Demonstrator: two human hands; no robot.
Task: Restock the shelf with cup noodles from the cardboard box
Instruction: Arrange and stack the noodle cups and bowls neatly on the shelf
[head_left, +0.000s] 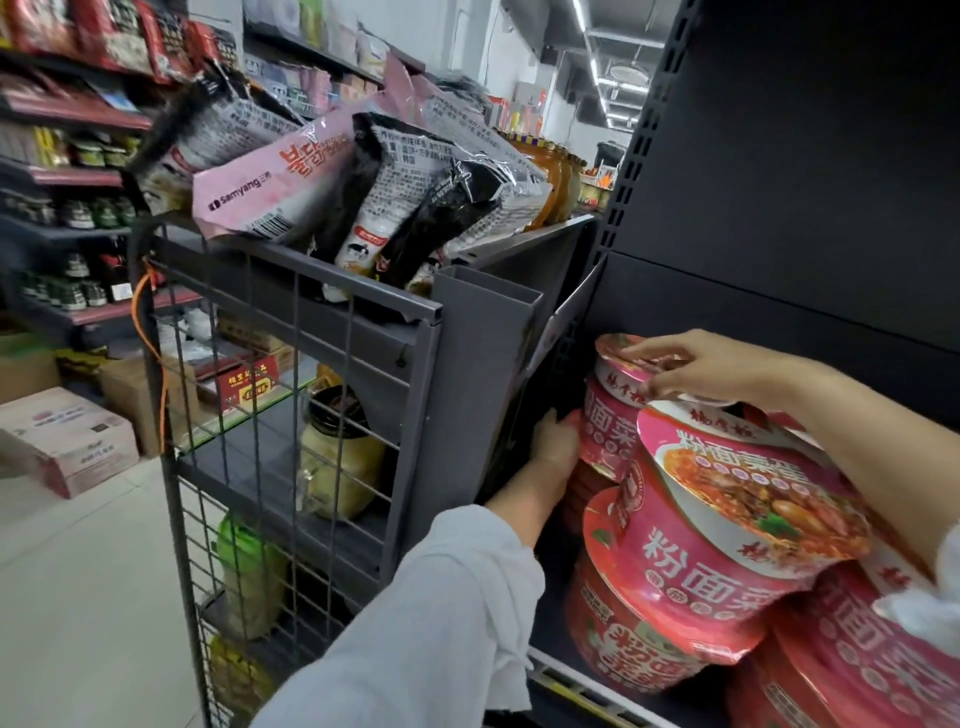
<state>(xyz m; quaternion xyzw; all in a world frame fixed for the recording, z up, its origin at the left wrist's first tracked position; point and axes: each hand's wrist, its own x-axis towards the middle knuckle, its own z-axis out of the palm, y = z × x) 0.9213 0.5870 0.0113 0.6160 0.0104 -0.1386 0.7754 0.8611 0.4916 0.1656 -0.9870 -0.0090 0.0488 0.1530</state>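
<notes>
Several pink and red cup noodle bowls stand stacked on the dark shelf (582, 691) at the lower right. My right hand (696, 364) reaches in from the right, and its fingers curl over the lid of the rearmost upper bowl (613, 387). My left hand (556, 447), in a pale sleeve, presses against the left side of that same bowl, next to the shelf's end wall. A nearer bowl (727, 514) leans tilted on top of the front stack. The cardboard box that the bowls come from cannot be told apart in this view.
A grey wire-mesh rack (291, 332) stands left of the shelf, with ramen packets (291, 187) piled on top and jars (337, 457) inside. Cardboard boxes (67, 436) sit on the pale floor at far left, in front of stocked shelves.
</notes>
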